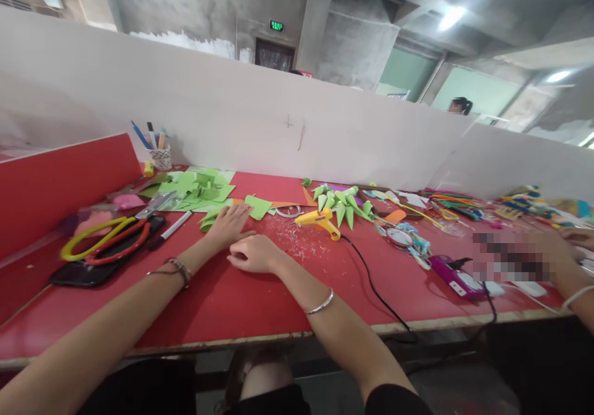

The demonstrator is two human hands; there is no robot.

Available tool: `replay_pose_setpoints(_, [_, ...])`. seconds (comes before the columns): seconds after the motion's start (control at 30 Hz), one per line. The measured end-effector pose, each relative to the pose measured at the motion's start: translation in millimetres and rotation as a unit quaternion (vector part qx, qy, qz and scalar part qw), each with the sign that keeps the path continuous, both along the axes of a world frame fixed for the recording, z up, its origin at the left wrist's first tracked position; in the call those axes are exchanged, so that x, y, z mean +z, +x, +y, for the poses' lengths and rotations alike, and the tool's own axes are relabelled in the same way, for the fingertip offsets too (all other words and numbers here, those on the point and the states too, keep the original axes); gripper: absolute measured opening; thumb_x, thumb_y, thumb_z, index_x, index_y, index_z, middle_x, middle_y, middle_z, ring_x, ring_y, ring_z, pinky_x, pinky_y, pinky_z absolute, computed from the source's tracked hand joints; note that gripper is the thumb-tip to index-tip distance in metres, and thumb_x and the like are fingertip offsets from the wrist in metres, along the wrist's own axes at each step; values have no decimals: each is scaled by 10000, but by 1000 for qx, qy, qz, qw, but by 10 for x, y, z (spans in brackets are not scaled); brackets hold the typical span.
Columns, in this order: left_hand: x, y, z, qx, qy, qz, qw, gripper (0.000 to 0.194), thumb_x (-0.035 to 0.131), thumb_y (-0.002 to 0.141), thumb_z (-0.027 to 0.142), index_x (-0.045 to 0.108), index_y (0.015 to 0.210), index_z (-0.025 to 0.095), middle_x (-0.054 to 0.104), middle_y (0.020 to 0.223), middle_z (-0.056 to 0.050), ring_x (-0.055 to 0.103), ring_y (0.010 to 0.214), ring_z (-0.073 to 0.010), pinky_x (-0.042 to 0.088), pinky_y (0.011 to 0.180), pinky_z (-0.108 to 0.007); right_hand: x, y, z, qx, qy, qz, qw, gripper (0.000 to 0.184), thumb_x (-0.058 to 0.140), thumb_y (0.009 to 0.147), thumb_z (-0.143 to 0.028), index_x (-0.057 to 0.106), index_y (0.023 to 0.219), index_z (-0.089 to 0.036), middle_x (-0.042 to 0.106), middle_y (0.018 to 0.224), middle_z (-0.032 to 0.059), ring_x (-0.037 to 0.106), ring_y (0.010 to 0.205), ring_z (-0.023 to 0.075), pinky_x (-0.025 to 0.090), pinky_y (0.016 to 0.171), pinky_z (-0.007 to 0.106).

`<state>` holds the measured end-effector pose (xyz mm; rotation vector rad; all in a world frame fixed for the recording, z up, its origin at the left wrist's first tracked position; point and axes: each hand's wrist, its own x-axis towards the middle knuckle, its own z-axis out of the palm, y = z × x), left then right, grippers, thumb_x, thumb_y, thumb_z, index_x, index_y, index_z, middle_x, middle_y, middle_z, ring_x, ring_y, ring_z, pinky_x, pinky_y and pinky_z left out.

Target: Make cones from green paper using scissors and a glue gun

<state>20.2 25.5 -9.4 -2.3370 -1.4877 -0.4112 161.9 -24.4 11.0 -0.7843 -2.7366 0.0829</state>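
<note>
My left hand (227,224) lies flat with its fingers stretched out, beside and partly over light green paper pieces (260,207). Close to it, my right hand (256,254) rests low over the red tabletop (260,307) with its fingers curled in; what they hold, if anything, is hidden. Right of my hands a yellow glue gun (320,219) lies on its side among pale scraps. Behind it sit several pointed green paper cones (342,203). More green paper sheets (197,189) are piled behind my left hand.
At the left, scissors with yellow and red handles (118,242) lie across a black phone (88,274), near a marker (171,229). A pen cup (160,156) stands behind. A purple power strip (455,278) and another person's arm (563,273) are at right. A white partition (223,112) borders the back.
</note>
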Motion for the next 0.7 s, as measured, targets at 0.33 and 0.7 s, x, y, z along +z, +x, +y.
replay_pose_setpoints(0.33, [207, 342, 379, 41, -100, 28, 994, 295, 481, 792, 354, 644, 849, 114, 643, 909, -153, 592, 876, -278, 370, 800, -385, 3, 4, 10, -34, 12, -20, 999, 242, 417, 809, -310, 620, 748, -195, 661, 764, 20, 567, 652, 132, 267, 519, 228])
replay_pose_setpoints(0.7, [171, 294, 626, 122, -223, 18, 967, 734, 430, 659, 671, 550, 1084, 84, 594, 1068, -224, 606, 884, -301, 446, 674, -318, 6, 24, 28, -22, 6, -18, 1000, 251, 411, 827, -341, 617, 789, -201, 664, 811, 33, 585, 708, 152, 310, 545, 233])
